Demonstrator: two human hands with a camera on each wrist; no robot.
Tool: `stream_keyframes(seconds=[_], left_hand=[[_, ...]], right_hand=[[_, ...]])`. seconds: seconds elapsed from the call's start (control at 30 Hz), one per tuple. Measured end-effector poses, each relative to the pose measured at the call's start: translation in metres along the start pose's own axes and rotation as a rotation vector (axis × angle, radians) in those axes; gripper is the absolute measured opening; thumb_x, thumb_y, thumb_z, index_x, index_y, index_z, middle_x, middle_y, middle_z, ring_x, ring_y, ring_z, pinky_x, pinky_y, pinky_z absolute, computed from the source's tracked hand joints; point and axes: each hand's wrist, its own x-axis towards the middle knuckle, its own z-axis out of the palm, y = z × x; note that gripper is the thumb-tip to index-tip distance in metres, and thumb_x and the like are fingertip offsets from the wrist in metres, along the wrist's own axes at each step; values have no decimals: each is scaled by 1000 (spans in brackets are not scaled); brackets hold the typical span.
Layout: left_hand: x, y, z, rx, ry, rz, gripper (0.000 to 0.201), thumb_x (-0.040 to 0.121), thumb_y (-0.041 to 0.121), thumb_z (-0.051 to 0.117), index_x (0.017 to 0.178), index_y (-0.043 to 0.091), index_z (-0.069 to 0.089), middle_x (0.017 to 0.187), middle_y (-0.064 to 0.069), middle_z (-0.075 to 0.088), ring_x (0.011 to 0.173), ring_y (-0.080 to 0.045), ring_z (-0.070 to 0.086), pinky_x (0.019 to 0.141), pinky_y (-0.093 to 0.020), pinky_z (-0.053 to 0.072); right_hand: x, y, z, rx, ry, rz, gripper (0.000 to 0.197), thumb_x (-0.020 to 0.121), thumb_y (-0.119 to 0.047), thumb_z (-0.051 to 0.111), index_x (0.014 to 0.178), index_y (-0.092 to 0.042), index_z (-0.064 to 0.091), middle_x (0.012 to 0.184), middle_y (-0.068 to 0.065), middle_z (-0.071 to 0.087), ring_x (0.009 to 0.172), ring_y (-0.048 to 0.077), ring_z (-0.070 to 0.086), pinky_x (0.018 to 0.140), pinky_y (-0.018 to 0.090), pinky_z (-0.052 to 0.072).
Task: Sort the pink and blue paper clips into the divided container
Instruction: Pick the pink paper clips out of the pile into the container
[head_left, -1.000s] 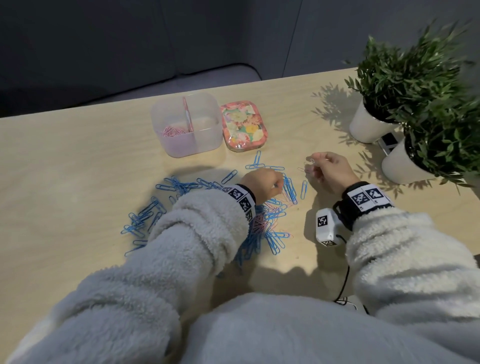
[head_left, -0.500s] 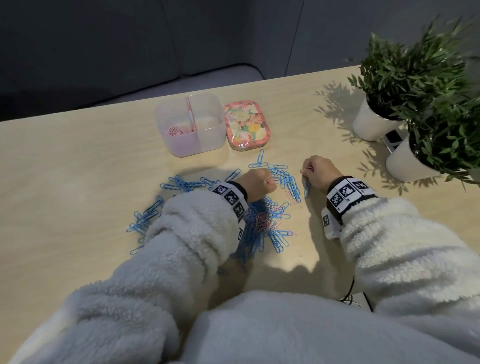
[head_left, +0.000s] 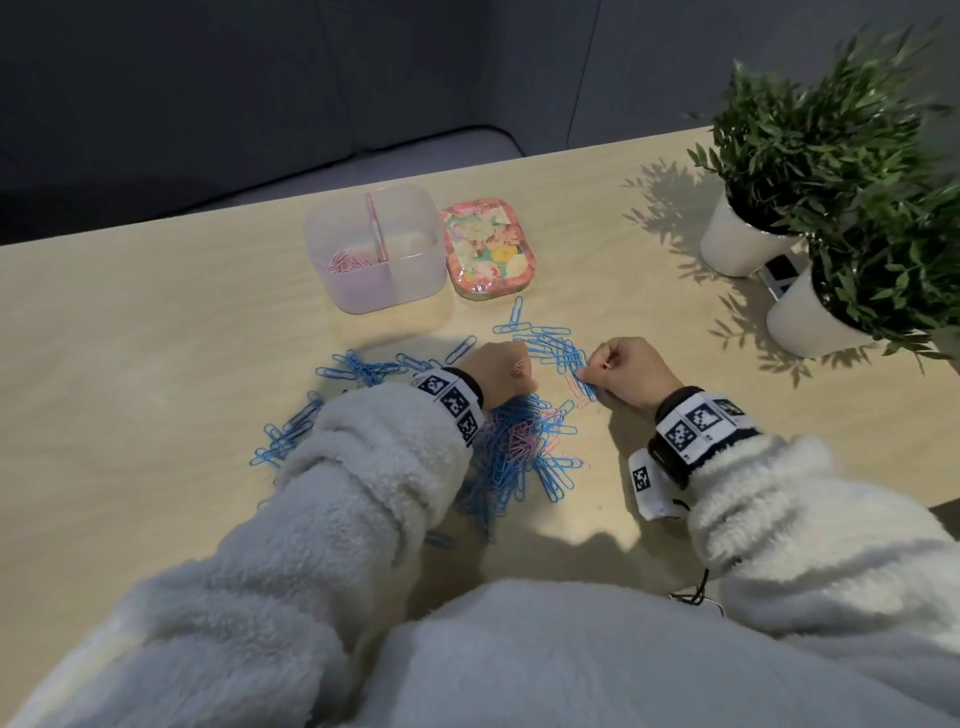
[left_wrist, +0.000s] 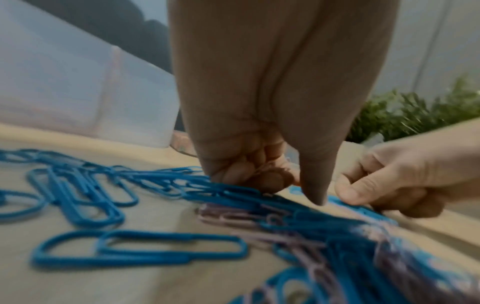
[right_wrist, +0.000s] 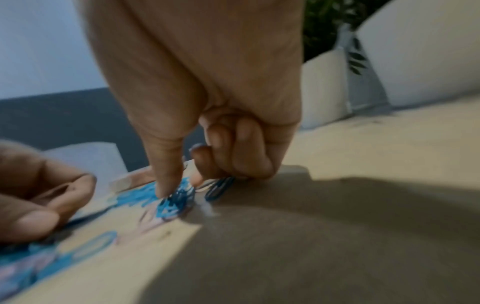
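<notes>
Hands (head_left: 566, 371) among unlabelled paper clips (head_left: 511, 441)

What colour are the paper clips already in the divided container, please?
Pink; they lie in the left compartment of the divided container, seen best in the head view.

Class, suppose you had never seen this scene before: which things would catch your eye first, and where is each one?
First comes the sprawl of blue paper clips across the middle of the wooden table, with the left hand and right hand working at its far edge. Behind it stands the divided container, pink clips in its left compartment, a floral tin at its right. Two potted plants fill the far right corner.
</notes>
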Motion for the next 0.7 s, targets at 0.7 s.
stream_keyframes(seconds=[0.7], left_hand=[[22, 41, 23, 362, -74, 174, 23, 94, 17, 47, 115, 7, 47, 118, -15, 57, 111, -31, 51, 90, -42, 43]], right_hand=[[-31, 8, -5, -381, -107, -130, 27, 76, -17, 66, 53, -23, 52, 62, 1, 60, 65, 20, 56, 70, 33, 47]])
